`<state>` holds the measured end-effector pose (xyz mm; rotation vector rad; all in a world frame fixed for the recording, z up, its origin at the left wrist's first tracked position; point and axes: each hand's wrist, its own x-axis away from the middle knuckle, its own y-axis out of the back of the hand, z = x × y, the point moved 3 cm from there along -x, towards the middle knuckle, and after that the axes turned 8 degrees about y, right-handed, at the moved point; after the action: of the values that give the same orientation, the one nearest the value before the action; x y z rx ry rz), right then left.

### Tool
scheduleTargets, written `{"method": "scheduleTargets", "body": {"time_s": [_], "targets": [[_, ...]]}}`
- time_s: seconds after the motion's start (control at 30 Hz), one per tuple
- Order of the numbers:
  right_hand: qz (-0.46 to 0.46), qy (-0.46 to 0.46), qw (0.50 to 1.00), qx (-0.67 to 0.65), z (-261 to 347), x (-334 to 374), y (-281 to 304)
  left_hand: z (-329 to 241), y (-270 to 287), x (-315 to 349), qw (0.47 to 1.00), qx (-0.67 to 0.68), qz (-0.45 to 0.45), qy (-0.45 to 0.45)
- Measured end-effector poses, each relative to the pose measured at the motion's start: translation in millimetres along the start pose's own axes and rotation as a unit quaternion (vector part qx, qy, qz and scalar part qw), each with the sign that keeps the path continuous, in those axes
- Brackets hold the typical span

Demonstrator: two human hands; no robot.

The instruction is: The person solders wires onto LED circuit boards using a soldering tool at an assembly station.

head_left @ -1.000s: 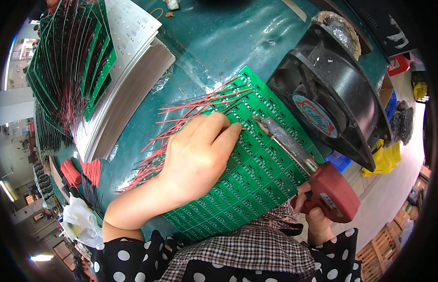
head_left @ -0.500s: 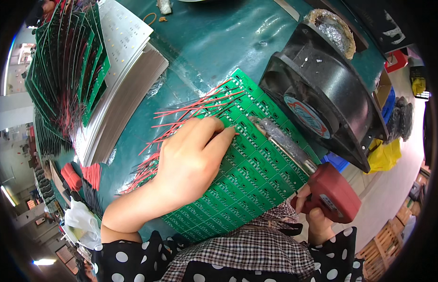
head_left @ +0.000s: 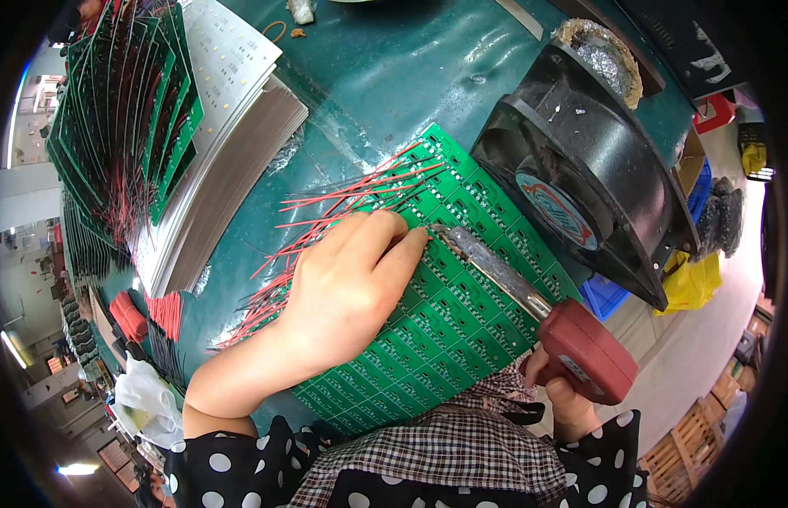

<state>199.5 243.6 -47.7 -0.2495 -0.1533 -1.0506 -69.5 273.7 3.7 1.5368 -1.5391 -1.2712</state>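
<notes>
A green printed circuit board panel (head_left: 449, 330), marked off in rows of small units, lies tilted in front of me. Red and black wires (head_left: 330, 200) fan out from its upper left edge. My left hand (head_left: 347, 275) rests over the panel, thumb and forefinger pinched on a red wire whose end just shows at the fingertips. A soldering gun (head_left: 590, 349) with a dark red body is gripped in my right hand (head_left: 572, 401), partly hidden by that body. Its grey, crusted barrel slants across the panel, and the tip is close beside my left fingertips.
A black fan (head_left: 597, 161) stands right of the panel, near a crusted round dish (head_left: 599, 55). At left is a tall stack of white boards (head_left: 233, 135) with wired green boards (head_left: 115, 118) on it. Bundled red wires (head_left: 128, 317) lie below. The green tabletop (head_left: 394, 63) extends behind.
The soldering gun has moved left, bringing its tip from the panel's right part to my left fingertips. My left hand keeps its pinch and has hardly moved.
</notes>
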Motion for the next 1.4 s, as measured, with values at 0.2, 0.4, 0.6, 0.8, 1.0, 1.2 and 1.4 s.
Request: {"method": "scheduleTargets", "body": {"time_s": [0.2,0.4,0.6,0.8,1.0,1.2,1.4], "targets": [[-0.065,0.009,0.991,-0.117,17.1,-9.7,-9.0,0.1,-0.4,0.7,1.0,-0.005,0.001,0.002],[-0.087,0.037,0.993,-0.074,16.7,-9.7,-6.2,-0.5,-0.3,-1.1,1.0,0.0,-0.003,0.001],[-0.08,0.05,0.994,-0.058,13.1,-9.6,-3.2,-1.7,-4.5,-10.9,0.999,0.03,-0.026,0.021],[-0.06,0.022,0.995,-0.071,18.7,-10.6,-4.8,-1.3,-6.8,-15.2,0.999,0.02,-0.04,0.011],[-0.053,-0.001,0.99,-0.13,19.0,-13.0,-8.3,0.0,-8.9,-15.8,0.999,0.014,-0.044,0.006],[-0.031,0.005,0.993,-0.117,13.2,-11.8,-3.6,-1.3,-8.1,-16.4,0.999,0.013,-0.033,0.005],[-0.058,-0.001,0.992,-0.108,12.1,-8.8,-5.2,-1.9,-8.5,-15.9,0.999,0.009,-0.031,0.006]]}}
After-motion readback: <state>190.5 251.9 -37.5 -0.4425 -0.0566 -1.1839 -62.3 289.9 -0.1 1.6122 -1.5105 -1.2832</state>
